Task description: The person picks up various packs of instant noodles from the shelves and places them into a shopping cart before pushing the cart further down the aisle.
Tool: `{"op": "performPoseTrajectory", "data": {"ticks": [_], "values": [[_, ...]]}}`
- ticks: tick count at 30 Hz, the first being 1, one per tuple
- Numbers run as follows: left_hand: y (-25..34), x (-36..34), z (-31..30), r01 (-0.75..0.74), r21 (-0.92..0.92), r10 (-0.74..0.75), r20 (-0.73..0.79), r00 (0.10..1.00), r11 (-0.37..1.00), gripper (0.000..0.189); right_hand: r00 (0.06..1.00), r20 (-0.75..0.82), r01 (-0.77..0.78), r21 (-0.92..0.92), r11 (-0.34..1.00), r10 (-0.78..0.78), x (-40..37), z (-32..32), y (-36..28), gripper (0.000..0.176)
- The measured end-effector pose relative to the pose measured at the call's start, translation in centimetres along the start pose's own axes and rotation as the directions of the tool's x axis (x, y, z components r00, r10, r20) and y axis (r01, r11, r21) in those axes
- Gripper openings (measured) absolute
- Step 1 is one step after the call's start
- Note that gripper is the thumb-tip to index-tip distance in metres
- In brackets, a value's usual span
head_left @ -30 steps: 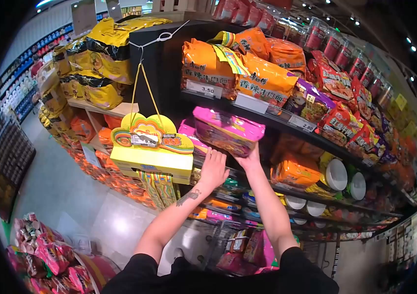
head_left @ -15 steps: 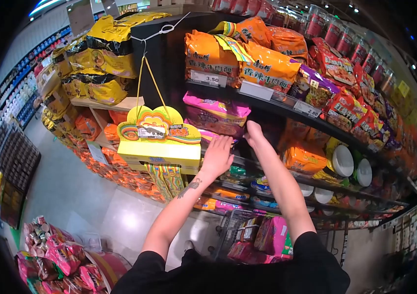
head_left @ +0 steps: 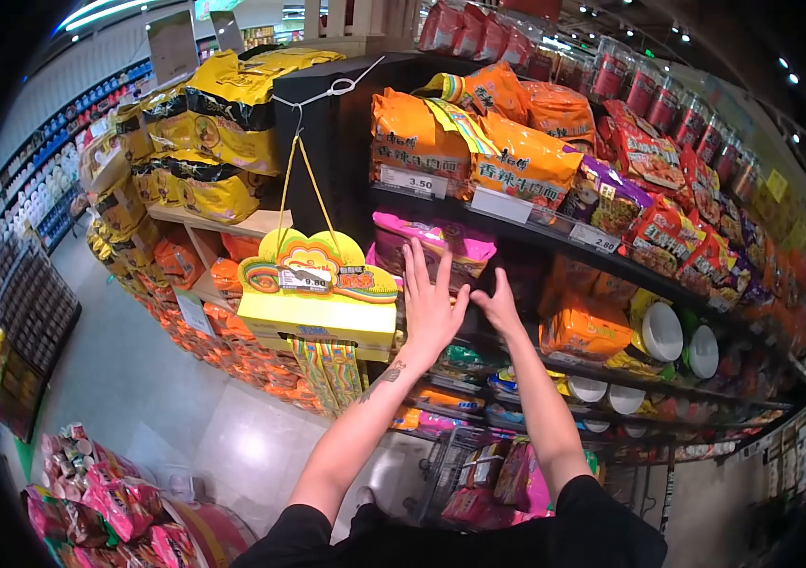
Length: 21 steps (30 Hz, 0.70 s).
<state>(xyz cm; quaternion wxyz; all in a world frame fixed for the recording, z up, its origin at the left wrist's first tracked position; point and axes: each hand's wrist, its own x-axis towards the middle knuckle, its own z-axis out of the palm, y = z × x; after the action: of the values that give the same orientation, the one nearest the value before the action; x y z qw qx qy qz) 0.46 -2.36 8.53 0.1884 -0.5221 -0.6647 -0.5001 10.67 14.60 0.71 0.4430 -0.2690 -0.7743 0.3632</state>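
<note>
Grip open, left hand point(head_left: 433, 308) against pink packet point(head_left: 471, 248)

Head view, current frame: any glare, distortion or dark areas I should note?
Head view: black rounded corners; shelves bow toward the edges; a bright glare patch on the floor; ceiling lights at top left streak white; the recess behind the right hand is dark, its contents hard to read.

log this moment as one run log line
left hand: open, fingers spread at front of pink pack | right hand: open, near pack's right end | yellow box: hanging left of hands
</note>
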Motion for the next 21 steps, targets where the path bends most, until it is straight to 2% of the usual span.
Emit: {"op": "performPoseTrajectory", "data": {"ticks": [1, 2, 3, 5, 6, 7, 9, 10, 12, 15, 17, 18, 19, 20, 21], "values": [[-0.2, 0.1, 0.4, 0.002, 0.0, -0.002, -0.003, 1.0, 1.0, 0.061, 0.999, 0.01, 0.042, -0.242, 0.969, -0.041, 0.0, 0.1, -1.6, 0.089], [-0.7, 0.2, 1.0, -0.017, 0.016, 0.017, 0.004, 1.0, 1.0, 0.058, 0.999, -0.024, -0.026, -0.243, 0.97, 0.021, 0.2, 0.2, -3.2, 0.077], [-1.0, 0.2, 1.4, -0.037, 0.032, 0.037, 0.017, 0.999, 0.999, 0.054, 0.999, -0.028, -0.032, -0.241, 0.97, 0.026, 1.0, 0.4, -4.4, 0.077], [-1.3, 0.7, 1.3, -0.029, -0.04, 0.031, 0.053, 0.998, 0.999, 0.053, 0.959, 0.281, 0.0, 0.144, 0.99, -0.04, 2.8, 0.6, -5.5, 0.055], [-1.3, 1.1, 1.2, -0.039, -0.051, 0.04, 0.014, 0.999, 0.998, 0.054, 0.976, 0.212, 0.009, 0.147, 0.989, -0.041, 3.1, 1.3, -5.3, 0.04], [-1.2, 1.3, 1.1, -0.047, -0.061, 0.046, -0.022, 0.999, 0.997, 0.055, 0.97, 0.242, -0.048, 0.052, 0.997, 0.034, 3.4, 1.5, -5.8, 0.039], [-1.1, 1.9, 0.8, -0.032, -0.031, 0.031, -0.034, 0.999, 0.999, 0.059, 0.982, 0.167, 0.074, 0.11, 0.991, -0.092, 3.7, 3.5, -5.3, 0.039], [-1.0, 2.0, 0.7, -0.029, -0.021, 0.029, 0.001, 1.0, 0.999, 0.059, 0.983, 0.183, -0.016, 0.016, 1.0, 0.013, 4.0, 3.5, -5.2, 0.042], [-0.8, 2.2, 0.8, -0.032, -0.011, 0.033, 0.047, 0.998, 0.999, 0.059, 0.986, 0.166, -0.035, 0.017, 0.999, 0.032, 3.9, 3.8, -5.0, 0.045], [-0.4, 1.5, 0.8, -0.022, -0.007, 0.022, 0.016, 1.0, 1.0, 0.054, 0.984, 0.157, -0.081, -0.025, 0.996, 0.084, 3.9, 3.4, -4.1, 0.052], [0.2, 1.3, 0.5, -0.08, 0.261, 0.081, 0.007, 0.997, 0.962, 0.045, 0.957, 0.223, -0.142, -0.192, 0.971, 0.184, 4.2, 2.8, -3.0, 0.059], [0.2, 1.4, 0.6, -0.142, 0.268, 0.148, -0.005, 0.989, 0.953, 0.038, 0.956, 0.174, -0.186, -0.258, 0.948, 0.235, 3.6, 2.3, -3.1, 0.072], [0.2, 1.5, 0.7, -0.154, 0.265, 0.158, 0.007, 0.987, 0.952, 0.038, 0.957, 0.163, -0.197, -0.252, 0.948, 0.242, 2.4, 1.9, -3.1, 0.072], [0.1, 1.7, 0.8, -0.181, 0.314, 0.179, 0.035, 0.983, 0.932, 0.04, 0.991, 0.005, -0.128, -0.131, 0.983, 0.13, 0.5, 1.7, -3.1, 0.073], [0.2, 1.9, 1.0, -0.208, 0.359, 0.199, 0.062, 0.978, 0.91, 0.043, 0.985, -0.167, -0.037, -0.028, 0.999, 0.032, -1.8, 1.2, -3.7, 0.076]]}}
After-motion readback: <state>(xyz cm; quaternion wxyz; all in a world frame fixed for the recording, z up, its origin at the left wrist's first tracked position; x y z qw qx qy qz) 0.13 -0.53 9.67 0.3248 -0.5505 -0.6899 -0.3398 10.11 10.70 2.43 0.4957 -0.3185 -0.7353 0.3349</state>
